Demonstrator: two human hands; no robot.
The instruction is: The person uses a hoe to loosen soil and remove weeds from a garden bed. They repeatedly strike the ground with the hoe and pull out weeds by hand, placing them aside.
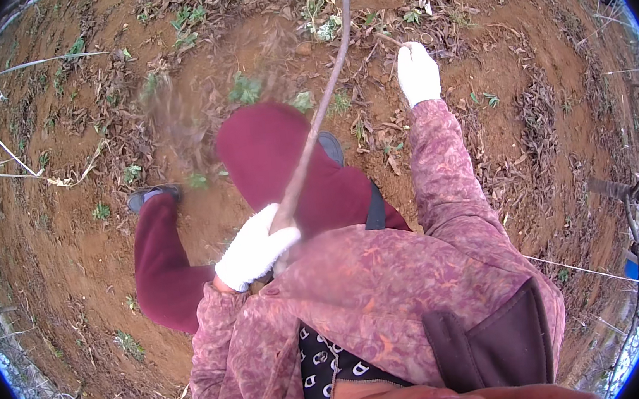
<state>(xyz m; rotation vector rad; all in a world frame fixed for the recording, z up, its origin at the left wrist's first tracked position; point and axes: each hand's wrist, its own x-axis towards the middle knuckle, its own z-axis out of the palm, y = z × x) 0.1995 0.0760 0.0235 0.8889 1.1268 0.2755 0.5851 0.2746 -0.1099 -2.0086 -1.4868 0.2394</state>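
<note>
My left hand (255, 250), in a fluffy white glove, is closed around the thick lower end of a long, bent brown wooden stick (324, 105). The stick rises past my bent knee, and its far end hooks to the right close to the soil. Whether a tool head is fixed there, I cannot tell. Out to the right, my white-gloved right hand (419, 75) has its fingers closed on a thin brown twig (389, 38). That twig points up and left over the leaf litter. My palms are hidden from the camera.
Brown soil (504, 174) with dry leaves (539, 118) and small green weeds (245, 89) spreads around me. White strings or wires (2, 122) cross at the left, and another line (593, 272) runs at the lower right. Bare branches (630, 213) stand at the right rim.
</note>
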